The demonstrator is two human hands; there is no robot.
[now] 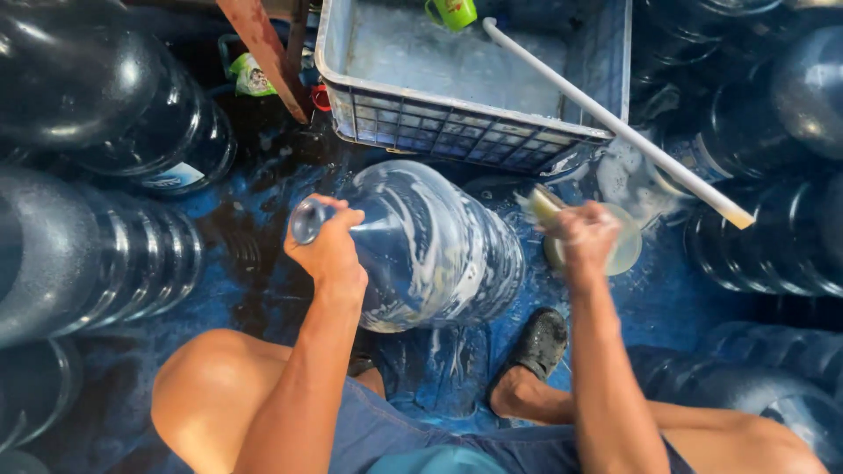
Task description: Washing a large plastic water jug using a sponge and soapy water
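On the wet blue floor (263, 290), a soapy water jug (430, 246) is lain on its side, long axis running from ten to four o'clock, its neck clasped in the left hand (329, 246), while a sponge (544, 206) is clenched in the right hand (584, 233) at the jug's three o'clock.

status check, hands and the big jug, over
Left hand gripping soapy water jug by its neck. Right hand holds sponge. Crate close behind jug.

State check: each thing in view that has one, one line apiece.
Large clear plastic water jug: on its side, uncapped, streaked with white suds.
Left hand: grip closed on the jug's neck.
Right hand: closed on a yellow sponge, blurred.
Grey plastic crate: upright, water inside.
Green mug: in the crate.
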